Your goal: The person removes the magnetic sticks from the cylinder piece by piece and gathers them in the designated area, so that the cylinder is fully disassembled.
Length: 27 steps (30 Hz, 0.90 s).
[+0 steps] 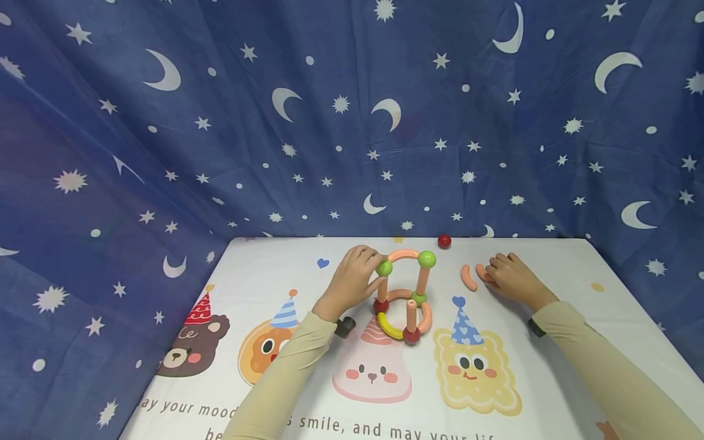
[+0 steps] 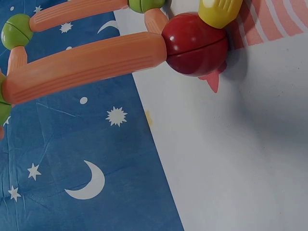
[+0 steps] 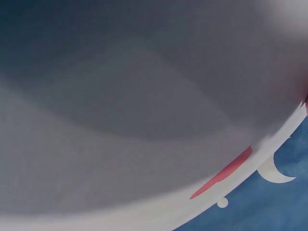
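"Head view: gripping what?"
"In curled left hand (image 1: 354, 278), green ball (image 1: 385, 267) topping ball-and-rod frame (image 1: 423, 282). In pinching right hand (image 1: 511, 278), curved orange rod (image 1: 481, 272), right of frame."
"Handling?"
"Probably light, stiff; best pinched mid-length."

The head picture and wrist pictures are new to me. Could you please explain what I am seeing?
No machine here, only a person working barehanded. The large picture comes from the head, the smaller two from the left and right wrists; the right one is largely blurred. On the white cloth stands a toy frame of sticks and balls. A loose curved stick and a red ball lie near it. The left hand holds the toy frame at a green ball; the right hand pinches another curved stick.
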### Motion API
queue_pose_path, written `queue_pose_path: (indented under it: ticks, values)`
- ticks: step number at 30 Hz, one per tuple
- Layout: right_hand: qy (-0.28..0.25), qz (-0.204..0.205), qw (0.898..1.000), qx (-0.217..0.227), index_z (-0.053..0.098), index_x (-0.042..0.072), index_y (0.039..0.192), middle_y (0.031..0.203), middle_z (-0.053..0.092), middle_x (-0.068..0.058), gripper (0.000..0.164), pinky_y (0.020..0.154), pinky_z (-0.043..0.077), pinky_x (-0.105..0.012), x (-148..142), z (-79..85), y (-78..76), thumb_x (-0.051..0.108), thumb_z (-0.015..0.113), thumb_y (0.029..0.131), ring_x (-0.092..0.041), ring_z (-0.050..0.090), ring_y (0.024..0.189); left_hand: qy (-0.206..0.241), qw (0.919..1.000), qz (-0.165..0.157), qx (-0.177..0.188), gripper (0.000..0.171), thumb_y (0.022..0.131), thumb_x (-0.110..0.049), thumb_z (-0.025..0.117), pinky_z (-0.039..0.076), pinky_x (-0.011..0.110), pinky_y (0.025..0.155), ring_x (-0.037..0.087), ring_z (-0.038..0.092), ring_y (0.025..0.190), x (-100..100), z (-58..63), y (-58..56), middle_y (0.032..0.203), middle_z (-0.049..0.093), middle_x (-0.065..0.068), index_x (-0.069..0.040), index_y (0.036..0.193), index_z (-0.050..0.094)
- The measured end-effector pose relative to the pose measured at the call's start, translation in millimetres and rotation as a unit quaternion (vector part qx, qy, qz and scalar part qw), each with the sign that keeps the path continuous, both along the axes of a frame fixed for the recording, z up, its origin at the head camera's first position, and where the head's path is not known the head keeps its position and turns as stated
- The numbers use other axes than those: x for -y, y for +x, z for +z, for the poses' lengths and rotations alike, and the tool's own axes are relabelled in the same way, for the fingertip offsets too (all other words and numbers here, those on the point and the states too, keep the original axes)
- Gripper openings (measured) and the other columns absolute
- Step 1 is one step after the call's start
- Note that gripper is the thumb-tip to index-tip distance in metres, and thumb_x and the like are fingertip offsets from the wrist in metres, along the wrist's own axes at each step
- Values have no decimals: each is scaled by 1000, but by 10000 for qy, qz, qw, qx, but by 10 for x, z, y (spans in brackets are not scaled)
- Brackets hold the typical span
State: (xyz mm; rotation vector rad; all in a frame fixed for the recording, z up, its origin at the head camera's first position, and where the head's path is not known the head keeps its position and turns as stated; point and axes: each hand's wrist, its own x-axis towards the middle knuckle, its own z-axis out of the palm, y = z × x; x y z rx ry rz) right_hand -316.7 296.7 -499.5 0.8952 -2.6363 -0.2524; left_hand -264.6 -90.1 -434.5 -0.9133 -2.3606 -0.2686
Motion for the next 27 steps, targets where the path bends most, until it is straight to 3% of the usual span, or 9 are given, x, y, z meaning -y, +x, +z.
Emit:
queue_pose_path:
  ticks: [14, 27]
  values:
    - [329, -532, 9965, 557, 63, 8, 73, 75, 58, -7, 24, 74, 44, -47, -40, -17, 26, 29, 72, 76, -24, 53, 75, 25, 10000, -9, 15, 31, 79, -26, 74, 42, 33, 98, 18, 55, 102, -4, 19, 9, 100, 63, 0, -13, 105, 63]
    - [324, -550, 9951, 753, 62, 10, 72, 75, 58, -6, 22, 75, 44, -48, -9, -19, 41, 30, 69, 78, -24, 53, 74, 28, 10000, 2, 18, 31, 79, -26, 74, 43, 32, 97, 18, 55, 102, 1, 17, 6, 100, 63, 0, -13, 105, 63]
